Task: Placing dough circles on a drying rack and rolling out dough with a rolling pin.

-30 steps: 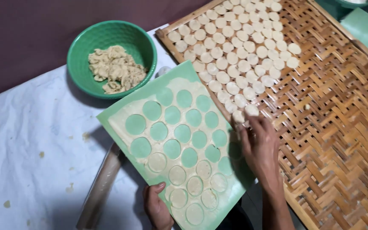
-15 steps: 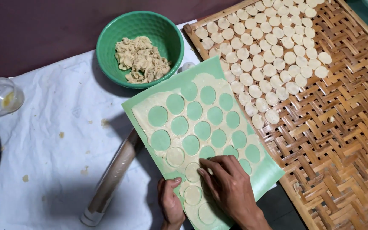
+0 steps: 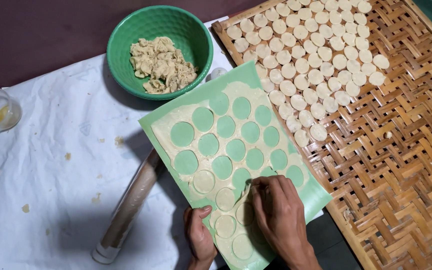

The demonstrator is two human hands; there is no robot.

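woven bamboo tray (image 3: 401, 165), glossy plastic bowl (image 3: 126, 40)

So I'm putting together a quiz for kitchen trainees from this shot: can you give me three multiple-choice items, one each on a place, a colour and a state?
1. Where do the cut dough rounds lie?
A. on the woven bamboo tray
B. in the bowl
C. on the white cloth

2. What colour is the bowl of dough scraps?
A. red
B. green
C. blue

3. What is the right hand doing?
A. gripping the rolling pin
B. resting in the bowl
C. peeling dough off the green mat

Answers: A, rounds sit in rows on the weave; B, rim and wall are green; C, fingertips pinch lifted dough while the left hand grips the mat edge.
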